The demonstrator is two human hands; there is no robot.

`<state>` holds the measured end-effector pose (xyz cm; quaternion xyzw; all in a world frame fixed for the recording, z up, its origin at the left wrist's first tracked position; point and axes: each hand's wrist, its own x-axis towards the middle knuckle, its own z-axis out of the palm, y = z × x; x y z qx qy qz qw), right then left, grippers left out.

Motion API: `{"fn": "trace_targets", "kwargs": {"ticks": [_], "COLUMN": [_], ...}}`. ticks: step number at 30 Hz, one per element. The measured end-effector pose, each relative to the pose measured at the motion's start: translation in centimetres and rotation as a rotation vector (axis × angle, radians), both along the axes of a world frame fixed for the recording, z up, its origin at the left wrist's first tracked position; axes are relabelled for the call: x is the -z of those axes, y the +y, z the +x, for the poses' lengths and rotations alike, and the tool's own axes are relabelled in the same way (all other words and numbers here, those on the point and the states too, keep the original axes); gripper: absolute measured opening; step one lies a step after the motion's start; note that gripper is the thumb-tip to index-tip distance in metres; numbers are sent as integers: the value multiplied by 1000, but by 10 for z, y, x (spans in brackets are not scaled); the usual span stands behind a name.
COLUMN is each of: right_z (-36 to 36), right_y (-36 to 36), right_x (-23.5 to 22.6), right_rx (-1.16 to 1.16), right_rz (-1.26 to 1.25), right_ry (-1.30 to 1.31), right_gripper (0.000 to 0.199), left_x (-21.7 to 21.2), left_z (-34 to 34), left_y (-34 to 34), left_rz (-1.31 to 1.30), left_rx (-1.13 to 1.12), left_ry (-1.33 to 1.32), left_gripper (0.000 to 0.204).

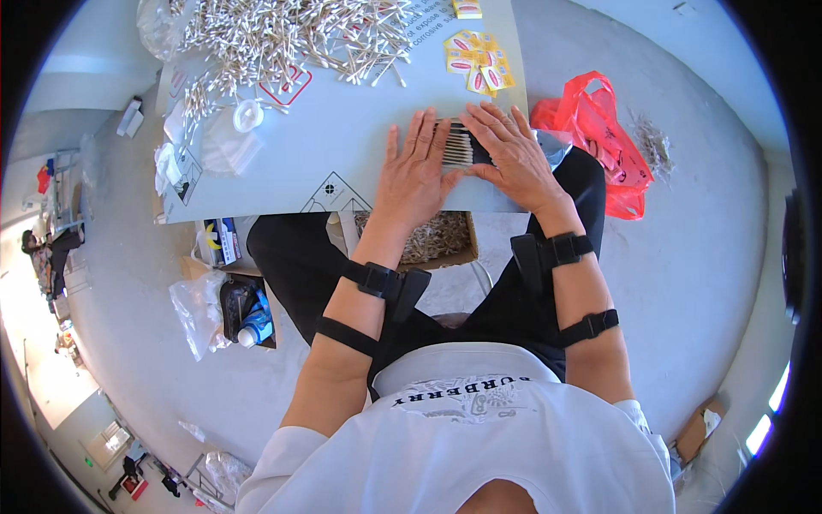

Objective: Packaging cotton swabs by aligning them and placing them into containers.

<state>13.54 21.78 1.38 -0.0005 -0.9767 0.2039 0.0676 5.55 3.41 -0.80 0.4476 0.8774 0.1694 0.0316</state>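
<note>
A neat row of cotton swabs (458,146) lies side by side on something dark near the front right of the grey table (317,146). My left hand (417,176) rests flat at the left end of the row, fingers stretched out. From the other side my right hand (512,156) lies over the row's right end, its fingers extended too. Both palms face down, and the thumbs come close together just below the swabs. Part of the row is hidden under the hands. A large loose heap of cotton swabs (291,38) covers the far left of the table.
Yellow and white paper labels (479,64) lie at the far right. A white round ring (248,116) and clear plastic bags (229,152) are at the left. Below the table edge stands a box of swabs (437,238). A red plastic bag (599,141) hangs at the right.
</note>
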Motion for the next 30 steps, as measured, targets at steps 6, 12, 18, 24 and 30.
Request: {"fn": "trace_targets", "kwargs": {"ticks": [6, 12, 18, 24, 30], "right_z": [1, 5, 32, 47, 43], "right_y": [4, 3, 21, 25, 9], "right_x": [18, 24, 9, 27, 12], "right_rx": [-60, -15, 299, 227, 272], "right_rz": [91, 122, 106, 138, 148], "right_ry": [37, 91, 127, -58, -17], "right_gripper": [61, 47, 67, 72, 75], "left_x": [0, -1, 2, 2, 4], "left_z": [-1, 1, 3, 10, 13], "left_y": [1, 4, 2, 11, 12], "left_rz": [-22, -42, -62, -77, -59], "left_rx": [-2, -8, -46, -71, -128], "left_ry": [-3, -19, -22, -16, -12], "left_gripper": [73, 73, 74, 76, 76]}}
